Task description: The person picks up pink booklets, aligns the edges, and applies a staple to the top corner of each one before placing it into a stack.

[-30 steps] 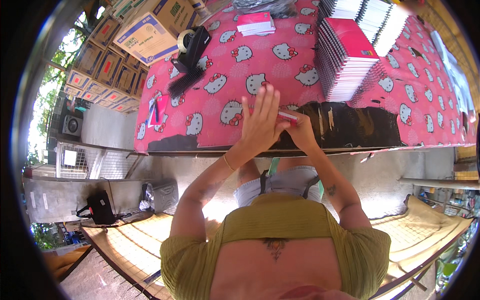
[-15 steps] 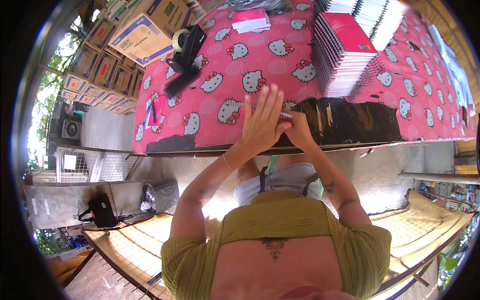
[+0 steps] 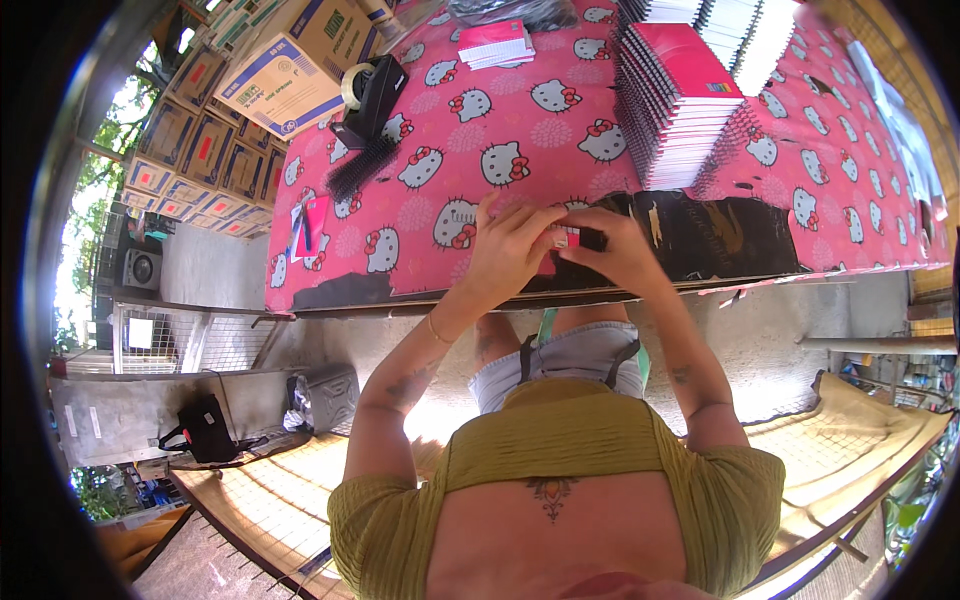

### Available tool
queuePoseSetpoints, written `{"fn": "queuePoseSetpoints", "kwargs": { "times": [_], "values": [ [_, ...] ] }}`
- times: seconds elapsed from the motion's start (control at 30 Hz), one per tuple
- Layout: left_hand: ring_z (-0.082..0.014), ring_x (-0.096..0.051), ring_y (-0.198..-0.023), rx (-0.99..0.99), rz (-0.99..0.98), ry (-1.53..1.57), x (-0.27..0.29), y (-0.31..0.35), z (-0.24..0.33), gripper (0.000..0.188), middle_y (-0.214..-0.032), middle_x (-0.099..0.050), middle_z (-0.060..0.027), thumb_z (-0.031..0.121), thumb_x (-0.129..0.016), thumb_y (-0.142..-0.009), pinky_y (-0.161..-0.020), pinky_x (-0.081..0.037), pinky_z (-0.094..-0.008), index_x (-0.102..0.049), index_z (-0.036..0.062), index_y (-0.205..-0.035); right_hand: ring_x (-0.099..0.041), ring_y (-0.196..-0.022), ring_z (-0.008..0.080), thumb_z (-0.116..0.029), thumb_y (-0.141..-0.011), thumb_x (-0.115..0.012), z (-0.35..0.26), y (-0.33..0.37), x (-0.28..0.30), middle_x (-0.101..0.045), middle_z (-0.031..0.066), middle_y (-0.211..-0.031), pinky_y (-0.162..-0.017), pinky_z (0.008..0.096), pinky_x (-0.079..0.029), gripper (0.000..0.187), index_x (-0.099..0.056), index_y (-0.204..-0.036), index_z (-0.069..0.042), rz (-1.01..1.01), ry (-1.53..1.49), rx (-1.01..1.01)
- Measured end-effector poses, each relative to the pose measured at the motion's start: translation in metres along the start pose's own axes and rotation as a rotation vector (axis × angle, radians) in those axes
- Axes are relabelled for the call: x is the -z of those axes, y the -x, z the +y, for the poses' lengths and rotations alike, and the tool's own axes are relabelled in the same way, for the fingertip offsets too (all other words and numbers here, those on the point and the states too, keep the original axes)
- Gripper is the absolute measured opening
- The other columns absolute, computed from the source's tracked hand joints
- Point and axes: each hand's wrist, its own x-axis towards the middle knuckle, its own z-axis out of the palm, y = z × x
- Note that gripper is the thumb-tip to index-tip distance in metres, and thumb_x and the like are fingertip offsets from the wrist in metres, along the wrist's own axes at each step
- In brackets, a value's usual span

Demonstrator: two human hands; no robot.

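Observation:
At the near edge of the table, both hands are on a small notebook with a pink cover (image 3: 571,238), most of it hidden under my fingers. My left hand (image 3: 510,245) lies over it, fingers bent and reaching to its right side. My right hand (image 3: 615,250) pinches that side between curled fingers and thumb. A pale comb-like strip (image 3: 463,213) shows just left of my left hand; I cannot tell whether it belongs to the notebook. To the right stands a tall stack of black spiral-bound notebooks (image 3: 683,110) with pink covers.
Black spiral wires (image 3: 364,168) lie beside a black tape dispenser (image 3: 372,105) at the left. Farther back is a short pile of pink-covered pads (image 3: 495,45). Cardboard boxes (image 3: 300,68) stand at the far left. Torn patches in the pink tablecloth (image 3: 540,130) bare a dark surface.
My left hand has gone from lying flat with straight fingers to bent fingers at the notebook's right side. My right hand has opened its grip slightly and shifted a little to the right.

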Motion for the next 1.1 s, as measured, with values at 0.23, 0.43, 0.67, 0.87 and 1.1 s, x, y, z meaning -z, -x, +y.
{"fn": "queuePoseSetpoints", "kwargs": {
  "times": [0.23,0.43,0.67,0.87,1.1],
  "values": [
    [-0.0215,-0.065,-0.089,-0.032,0.027,0.031,-0.004,0.002,-0.002,0.019,-0.093,-0.069,-0.0021,0.016,-0.073,-0.085,-0.103,-0.031,-0.0477,-0.069,0.0127,-0.103,-0.071,-0.083,0.0146,-0.006,-0.088,-0.069,-0.005,-0.015,0.03,-0.073,0.0114,-0.088,-0.075,0.0274,-0.056,0.017,-0.071,-0.104,0.001,-0.15,-0.029,-0.171],
    [-0.0286,-0.062,-0.091,-0.005,0.005,-0.038,0.001,-0.001,0.009,0.025,-0.095,-0.066,-0.0078,0.014,-0.072,-0.083,-0.084,-0.045,-0.0434,-0.067,0.0072,-0.106,-0.068,-0.07,0.0181,-0.002,-0.08,-0.069,-0.002,-0.018,0.024,-0.067,0.01,-0.076,-0.066,0.0302,-0.054,0.009,-0.064,-0.086,0.001,-0.05,0.098,0.059],
    [-0.0318,-0.065,-0.08,-0.129,0.171,-0.043,0.045,-0.057,0.026,0.025,-0.089,-0.068,-0.013,-0.003,-0.069,-0.078,-0.071,-0.052,-0.04,-0.069,0.004,-0.102,-0.065,-0.1,0.0294,-0.009,-0.087,-0.069,-0.066,-0.017,0.05,-0.066,0.0173,-0.109,-0.088,0.036,-0.05,0.021,-0.066,-0.106,-0.001,0.449,0.202,0.29],
    [-0.0188,-0.068,-0.082,-0.349,0.604,0.206,0.06,-0.2,0.054,0.023,-0.095,-0.071,-0.0122,0.004,-0.074,-0.083,-0.068,-0.054,-0.0312,-0.067,0.0008,-0.105,-0.054,-0.12,0.0231,-0.011,-0.09,-0.068,-0.085,-0.024,0.1,-0.057,0.0136,-0.13,-0.101,0.0361,-0.042,0.038,-0.059,-0.126,-0.001,0.699,-0.015,0.313],
    [-0.0207,-0.064,-0.096,-0.549,0.452,0.427,0.061,-0.28,0.065,0.036,-0.106,-0.067,-0.0139,0.022,-0.069,-0.093,-0.084,-0.051,-0.031,-0.065,0.0057,-0.124,-0.061,-0.108,0.0143,-0.007,-0.096,-0.056,-0.152,-0.094,0.158,-0.065,0.0132,-0.12,-0.091,0.0271,-0.049,0.054,-0.037,-0.146,0.007,0.485,-0.184,0.125]
  ]
}}
